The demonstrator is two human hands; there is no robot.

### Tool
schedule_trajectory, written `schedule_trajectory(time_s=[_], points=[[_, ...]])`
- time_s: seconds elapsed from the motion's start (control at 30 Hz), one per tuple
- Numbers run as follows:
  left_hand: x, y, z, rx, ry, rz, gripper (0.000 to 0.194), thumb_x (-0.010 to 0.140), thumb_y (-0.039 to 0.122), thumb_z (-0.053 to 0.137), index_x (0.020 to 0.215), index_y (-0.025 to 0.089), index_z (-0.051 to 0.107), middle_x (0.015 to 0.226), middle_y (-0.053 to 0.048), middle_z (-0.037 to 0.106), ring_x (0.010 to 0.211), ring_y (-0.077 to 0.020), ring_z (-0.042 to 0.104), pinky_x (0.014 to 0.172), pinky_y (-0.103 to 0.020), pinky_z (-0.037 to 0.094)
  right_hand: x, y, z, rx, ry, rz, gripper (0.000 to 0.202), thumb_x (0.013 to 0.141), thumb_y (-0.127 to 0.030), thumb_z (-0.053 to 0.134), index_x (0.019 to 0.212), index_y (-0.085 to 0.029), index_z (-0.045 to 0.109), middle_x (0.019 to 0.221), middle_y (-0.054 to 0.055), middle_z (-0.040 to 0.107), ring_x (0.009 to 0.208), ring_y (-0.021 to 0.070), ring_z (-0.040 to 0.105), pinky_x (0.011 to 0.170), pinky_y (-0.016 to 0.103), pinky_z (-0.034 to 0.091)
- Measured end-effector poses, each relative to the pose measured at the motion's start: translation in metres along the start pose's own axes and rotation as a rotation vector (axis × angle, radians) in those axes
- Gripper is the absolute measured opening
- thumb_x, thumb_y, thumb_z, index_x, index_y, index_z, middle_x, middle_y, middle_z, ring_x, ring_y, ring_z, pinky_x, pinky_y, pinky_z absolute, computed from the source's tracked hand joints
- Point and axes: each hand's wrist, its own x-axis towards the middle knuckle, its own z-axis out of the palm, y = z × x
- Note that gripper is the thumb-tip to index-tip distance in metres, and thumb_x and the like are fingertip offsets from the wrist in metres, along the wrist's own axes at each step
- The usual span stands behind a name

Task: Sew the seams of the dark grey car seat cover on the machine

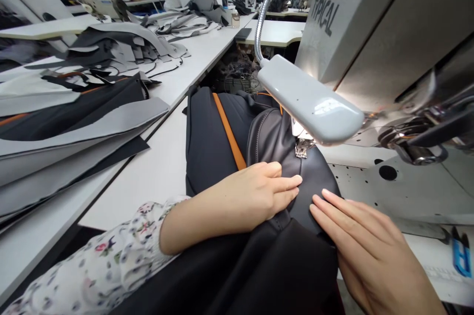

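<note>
Black panel (319,169) under the presser foot (301,150)

Its seam line (300,169) runs from the foot toward the left hand (259,191), the nearer one; whether that grip pinches anything I cannot tell. The right hand (370,241) rests straight fingers on the panel, grip unclenched.

Between the left hand (259,190) and the right hand (366,236), a narrow gap over the dark leather (318,172) leads to the metal foot (301,149); the lamp (313,100) hangs low above it (the sewing machine (344,14) blocks the upper right). Leftward, a strip of white table (148,181) gives room beside stacked cloth (92,125).
</note>
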Motion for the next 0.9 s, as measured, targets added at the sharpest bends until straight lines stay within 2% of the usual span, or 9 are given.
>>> schedule_trajectory(time_s=[0.3, 0.47, 0.6, 0.77, 0.9], points=[[0.0, -0.007, 0.006, -0.038, 0.063, -0.017, 0.033, 0.108, 0.016, 0.046, 0.126, 0.01, 0.072, 0.142, -0.008, 0.068, 0.086, -0.0198, 0.054, 0.084, -0.032, 0.052, 0.006, 0.002, 0.001, 0.054, 0.007, 0.059, 0.044, 0.096, 0.002, 0.043, 0.132, -0.01, 0.064, 0.138, 0.007, 0.069, 0.138, 0.0221, 0.051, 0.105, 0.042, 0.038], [0.001, -0.01, 0.008, -0.038, 0.091, -0.022, 0.033, 0.108, 0.016, 0.045, 0.125, 0.011, 0.073, 0.14, -0.009, 0.069, 0.087, -0.0193, 0.055, 0.083, -0.033, 0.052, 0.009, 0.011, 0.003, 0.014, -0.006, 0.034, 0.043, 0.096, 0.003, 0.043, 0.132, -0.01, 0.064, 0.136, 0.009, 0.07, 0.135, 0.0237, 0.053, 0.101, 0.043, 0.039], [0.003, -0.015, 0.011, -0.067, 0.123, -0.019, 0.036, 0.11, 0.018, 0.042, 0.123, 0.012, 0.074, 0.138, -0.005, 0.071, 0.089, -0.02, 0.054, 0.083, -0.033, 0.051, 0.012, 0.018, 0.005, 0.0, 0.006, 0.019, 0.042, 0.097, 0.001, 0.044, 0.133, -0.009, 0.062, 0.136, 0.012, 0.069, 0.134, 0.0252, 0.053, 0.1, 0.043, 0.041], [0.004, -0.02, 0.014, -0.105, 0.189, -0.02, 0.035, 0.11, 0.019, 0.042, 0.12, 0.013, 0.076, 0.134, -0.004, 0.073, 0.09, -0.0194, 0.054, 0.084, -0.032, 0.05, 0.017, 0.026, 0.007, 0.006, 0.021, 0.035, 0.043, 0.096, 0.003, 0.045, 0.131, -0.012, 0.063, 0.134, 0.01, 0.07, 0.131, 0.0234, 0.056, 0.098, 0.041, 0.042], [0.006, -0.023, 0.012, -0.167, 0.173, -0.033, 0.033, 0.109, 0.02, 0.045, 0.12, 0.014, 0.076, 0.134, -0.004, 0.073, 0.092, -0.0195, 0.055, 0.085, -0.032, 0.05, 0.019, 0.032, 0.009, 0.005, 0.036, 0.036, 0.042, 0.095, 0.003, 0.046, 0.13, -0.012, 0.064, 0.132, 0.008, 0.071, 0.129, 0.0233, 0.057, 0.1, 0.041, 0.042]])
